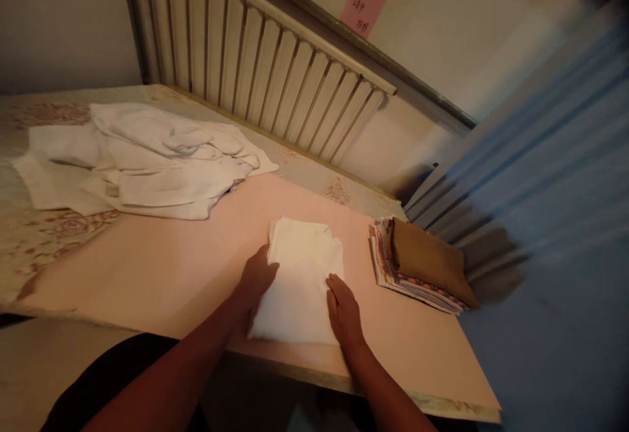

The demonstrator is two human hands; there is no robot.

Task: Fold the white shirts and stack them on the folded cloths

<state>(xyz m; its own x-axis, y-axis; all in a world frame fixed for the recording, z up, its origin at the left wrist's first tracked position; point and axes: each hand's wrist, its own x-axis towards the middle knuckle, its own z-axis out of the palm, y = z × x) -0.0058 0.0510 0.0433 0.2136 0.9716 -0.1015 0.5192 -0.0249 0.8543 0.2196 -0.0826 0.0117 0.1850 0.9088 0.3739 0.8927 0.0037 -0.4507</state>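
The fingers of the left hand [256, 279] lie flat and close together, pressed palm-down on the left edge of a folded white cloth [302, 281], the fingertips reaching up toward its upper left corner. The right hand [344, 314] rests flat on the cloth's lower right side, its fingers held together and pointing up along the right edge; neither hand pinches or lifts the fabric. The folded white cloth is a neat, upright rectangle, several layers thick, smooth across its face, with a slightly uneven top edge where the layers meet and a small fold line near the upper right corner. It lies on a pale pink board [162, 268] near the board's front edge, directly in front of the person, whose bare forearms come in from the bottom of the view. Just to the right of the cloth, apart from it, sits a small stack of folded fabrics [422, 265], a tan-brown piece on top of patterned ones. Well apart to the left, at the far side of the surface, lies a loose heap of crumpled white cloths [147, 163] spread partly over a floral-patterned cover [29, 235]. Behind stands a ribbed radiator [260, 65], and a pink paper note [362, 7] is stuck on the wall above it. A blue curtain [550, 176] hangs at the right.
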